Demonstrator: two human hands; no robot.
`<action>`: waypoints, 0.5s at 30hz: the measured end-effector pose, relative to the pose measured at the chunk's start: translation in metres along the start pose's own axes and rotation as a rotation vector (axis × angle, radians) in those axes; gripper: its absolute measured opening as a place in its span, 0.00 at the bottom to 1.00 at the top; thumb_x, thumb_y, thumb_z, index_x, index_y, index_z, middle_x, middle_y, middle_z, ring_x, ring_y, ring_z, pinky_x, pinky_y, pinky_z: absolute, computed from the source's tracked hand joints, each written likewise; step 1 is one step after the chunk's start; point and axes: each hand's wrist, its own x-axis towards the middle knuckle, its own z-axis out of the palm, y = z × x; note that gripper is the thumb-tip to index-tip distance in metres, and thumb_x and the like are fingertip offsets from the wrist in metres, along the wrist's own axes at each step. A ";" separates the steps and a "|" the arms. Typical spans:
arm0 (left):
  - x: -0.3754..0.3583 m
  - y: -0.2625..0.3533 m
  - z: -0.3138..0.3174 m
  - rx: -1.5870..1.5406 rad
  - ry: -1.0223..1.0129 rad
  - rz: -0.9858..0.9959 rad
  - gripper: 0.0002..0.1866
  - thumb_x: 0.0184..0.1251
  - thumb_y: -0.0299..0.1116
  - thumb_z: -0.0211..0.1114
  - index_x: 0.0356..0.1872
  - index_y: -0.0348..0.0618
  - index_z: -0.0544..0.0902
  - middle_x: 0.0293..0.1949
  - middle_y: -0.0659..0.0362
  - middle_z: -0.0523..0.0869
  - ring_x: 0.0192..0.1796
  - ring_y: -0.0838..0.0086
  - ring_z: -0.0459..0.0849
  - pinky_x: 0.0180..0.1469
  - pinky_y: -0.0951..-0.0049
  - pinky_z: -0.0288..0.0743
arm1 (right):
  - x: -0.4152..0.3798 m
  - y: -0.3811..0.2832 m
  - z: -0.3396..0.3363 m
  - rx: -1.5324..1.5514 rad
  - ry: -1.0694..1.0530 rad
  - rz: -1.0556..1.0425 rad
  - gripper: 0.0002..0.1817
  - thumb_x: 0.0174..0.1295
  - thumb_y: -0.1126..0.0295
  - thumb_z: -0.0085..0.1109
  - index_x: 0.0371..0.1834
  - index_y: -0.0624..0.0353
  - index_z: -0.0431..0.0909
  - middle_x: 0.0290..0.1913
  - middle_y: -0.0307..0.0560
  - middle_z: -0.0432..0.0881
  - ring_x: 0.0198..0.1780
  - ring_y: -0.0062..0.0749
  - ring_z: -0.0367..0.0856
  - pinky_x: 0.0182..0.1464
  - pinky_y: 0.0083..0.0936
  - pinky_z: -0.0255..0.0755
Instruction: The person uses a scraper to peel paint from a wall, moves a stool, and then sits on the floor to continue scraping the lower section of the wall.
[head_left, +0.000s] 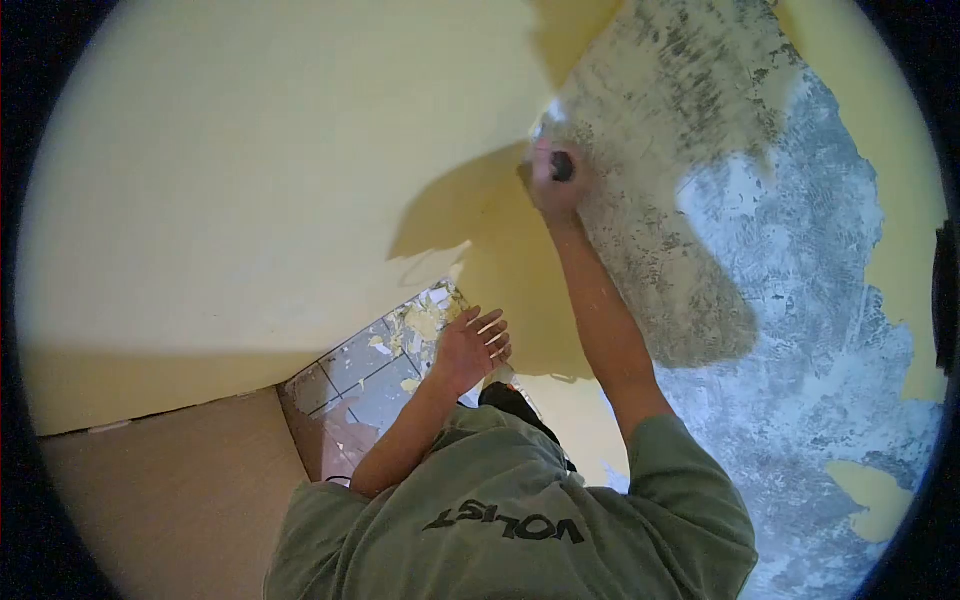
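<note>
My right hand [543, 188] is raised against the wall, blurred by motion, with its fingers closed round a scraper [562, 166]. The dark butt of the handle faces me; the blade is mostly hidden, near the border where yellow paint [300, 180] meets bare grey plaster [690, 260]. Lower down, my left hand [468, 352] holds nothing, palm up and fingers spread, above the tiled floor. Just beyond its fingertips lie peeled paint flakes [425, 320].
Grey floor tiles [370, 355] with paint scraps run into the corner below. A brown panel [180, 490] fills the lower left. A yellow paint patch [870, 495] remains on the grey wall at lower right. A dark object [945, 300] stands at the right edge.
</note>
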 end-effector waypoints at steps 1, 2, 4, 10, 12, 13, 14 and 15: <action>-0.002 0.002 -0.002 0.011 0.029 0.010 0.19 0.63 0.43 0.53 0.46 0.38 0.74 0.34 0.58 0.77 0.38 0.67 0.75 0.45 0.65 0.72 | -0.009 -0.003 0.012 0.122 -0.038 0.038 0.10 0.54 0.70 0.60 0.20 0.59 0.71 0.17 0.40 0.72 0.18 0.26 0.72 0.22 0.23 0.67; -0.005 0.006 -0.003 0.008 0.024 0.020 0.19 0.63 0.43 0.53 0.46 0.38 0.74 0.34 0.58 0.77 0.38 0.67 0.75 0.45 0.65 0.72 | -0.015 -0.005 0.021 0.248 -0.076 0.072 0.11 0.53 0.71 0.60 0.18 0.58 0.70 0.15 0.40 0.72 0.18 0.27 0.73 0.21 0.24 0.67; -0.017 0.011 -0.012 0.051 0.065 0.113 0.18 0.62 0.43 0.54 0.46 0.40 0.74 0.33 0.59 0.76 0.37 0.68 0.75 0.44 0.66 0.72 | -0.019 -0.025 0.014 0.180 -0.141 -0.001 0.11 0.52 0.72 0.60 0.16 0.57 0.70 0.15 0.41 0.71 0.17 0.29 0.72 0.21 0.24 0.66; -0.032 0.018 -0.041 -0.011 0.188 0.235 0.17 0.60 0.43 0.55 0.43 0.41 0.73 0.31 0.60 0.74 0.33 0.70 0.73 0.41 0.67 0.72 | -0.051 0.003 -0.002 0.177 -0.264 -0.055 0.09 0.50 0.70 0.61 0.16 0.53 0.72 0.17 0.44 0.74 0.18 0.36 0.74 0.23 0.28 0.67; -0.025 0.017 -0.031 0.017 0.263 0.234 0.16 0.60 0.43 0.55 0.42 0.41 0.73 0.31 0.60 0.74 0.32 0.70 0.74 0.40 0.68 0.72 | -0.044 -0.001 -0.003 0.049 -0.359 -0.141 0.09 0.50 0.72 0.61 0.16 0.53 0.72 0.15 0.44 0.72 0.17 0.37 0.72 0.21 0.28 0.65; -0.021 0.016 -0.037 0.010 0.208 0.184 0.16 0.60 0.42 0.55 0.42 0.41 0.73 0.32 0.59 0.74 0.33 0.69 0.74 0.40 0.68 0.72 | -0.044 -0.028 -0.016 -0.075 -0.450 -0.320 0.10 0.50 0.75 0.60 0.16 0.55 0.71 0.14 0.43 0.69 0.15 0.36 0.70 0.19 0.25 0.64; -0.019 0.014 -0.039 0.021 0.184 0.169 0.16 0.60 0.42 0.56 0.42 0.41 0.73 0.33 0.59 0.75 0.34 0.69 0.74 0.40 0.68 0.73 | -0.066 -0.027 -0.021 -0.007 -0.468 -0.183 0.11 0.49 0.73 0.61 0.14 0.55 0.70 0.14 0.44 0.68 0.15 0.39 0.68 0.19 0.27 0.62; -0.017 0.012 -0.039 0.032 0.160 0.150 0.16 0.59 0.42 0.56 0.42 0.41 0.73 0.34 0.58 0.75 0.34 0.69 0.74 0.40 0.67 0.73 | -0.078 -0.043 -0.034 -0.048 -0.406 -0.107 0.12 0.49 0.73 0.62 0.13 0.56 0.69 0.14 0.46 0.67 0.14 0.39 0.66 0.17 0.28 0.59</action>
